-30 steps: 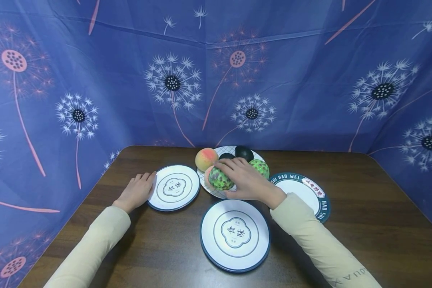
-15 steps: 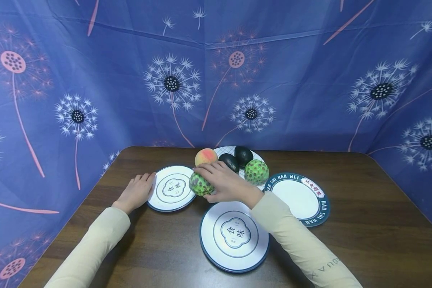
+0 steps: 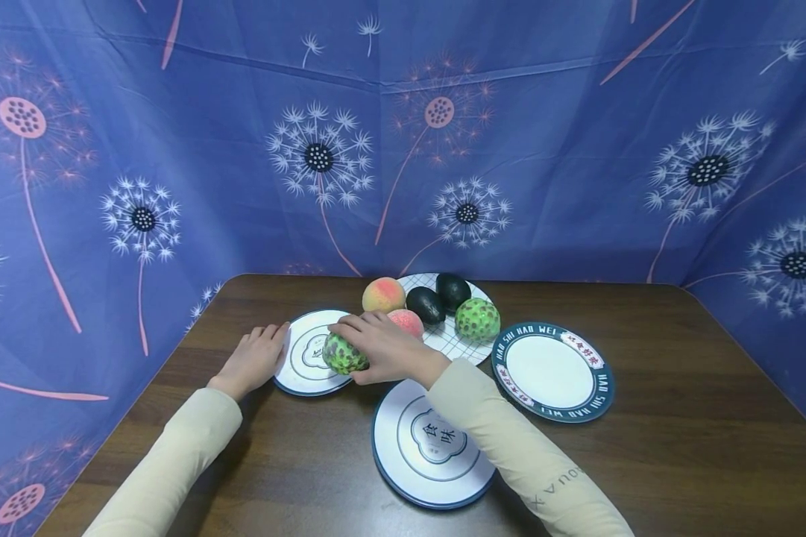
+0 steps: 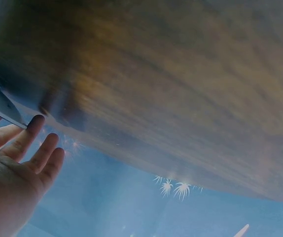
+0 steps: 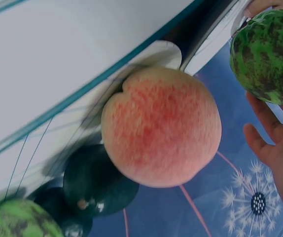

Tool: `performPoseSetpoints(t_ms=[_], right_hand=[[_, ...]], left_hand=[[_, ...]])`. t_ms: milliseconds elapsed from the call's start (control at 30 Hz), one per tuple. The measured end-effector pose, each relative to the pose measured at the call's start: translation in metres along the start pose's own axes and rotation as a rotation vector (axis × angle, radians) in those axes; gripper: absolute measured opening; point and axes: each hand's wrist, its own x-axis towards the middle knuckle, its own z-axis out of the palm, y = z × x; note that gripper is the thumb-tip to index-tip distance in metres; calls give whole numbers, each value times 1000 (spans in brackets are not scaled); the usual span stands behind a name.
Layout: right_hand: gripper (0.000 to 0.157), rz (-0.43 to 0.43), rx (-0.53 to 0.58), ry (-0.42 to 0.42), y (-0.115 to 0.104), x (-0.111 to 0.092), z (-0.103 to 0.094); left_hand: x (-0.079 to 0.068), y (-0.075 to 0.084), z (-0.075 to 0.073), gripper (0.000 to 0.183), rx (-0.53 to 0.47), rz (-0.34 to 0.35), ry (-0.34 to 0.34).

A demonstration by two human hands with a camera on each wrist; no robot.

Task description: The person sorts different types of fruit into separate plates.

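My right hand [image 3: 389,347] grips a round, bumpy green fruit with dark speckles [image 3: 344,353], held over the left plate [image 3: 306,382]. In the right wrist view the same fruit [image 5: 267,57] sits between the fingers and the thumb side. That plate is white with a blue rim and printed characters. My left hand [image 3: 251,360] rests at its left edge; the left wrist view shows extended fingers [image 4: 48,148] touching the plate's rim [image 4: 6,106]. Behind the right hand, a gridded white plate [image 3: 452,345] bears two peaches, two dark oval fruits and another speckled green fruit [image 3: 478,320].
One peach [image 3: 383,295] lies at the back, the other peach [image 3: 407,323] nearer the right hand. The dark oval fruits [image 3: 426,304] sit beside them. A white plate [image 3: 416,477] stands at front centre, partly under the right forearm. A green-rimmed plate [image 3: 553,373] lies to the right.
My right hand has lifted the speckled green fruit off the gridded plate and carried it left, over the left plate. The nearer peach has come into view. The left hand has stayed put.
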Motion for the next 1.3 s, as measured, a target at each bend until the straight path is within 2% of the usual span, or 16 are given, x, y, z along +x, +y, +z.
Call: performPoseSetpoints(t_ms=[267,500,667,900,1100,1300], right_hand=[[83,29,-12,-47,-5,15,11],[79,56,18,-71,-9,24,20],[76,53,30,-83,-12,30,23],[76,30,43,-79,-14,37,28],[75,44,86,-86,-17,42,31],[75,32,88,-72,-20,46,34]], left_hand=[[1,0,0,46,-1,4,2],[2,-1,-1,48,-8,6,-10],[2,-1,1,47,-9,12,7],[2,0,1,46,4,24,24],[1,0,2,45,8,25,30],[2,-1,1,46,9,18,-2]])
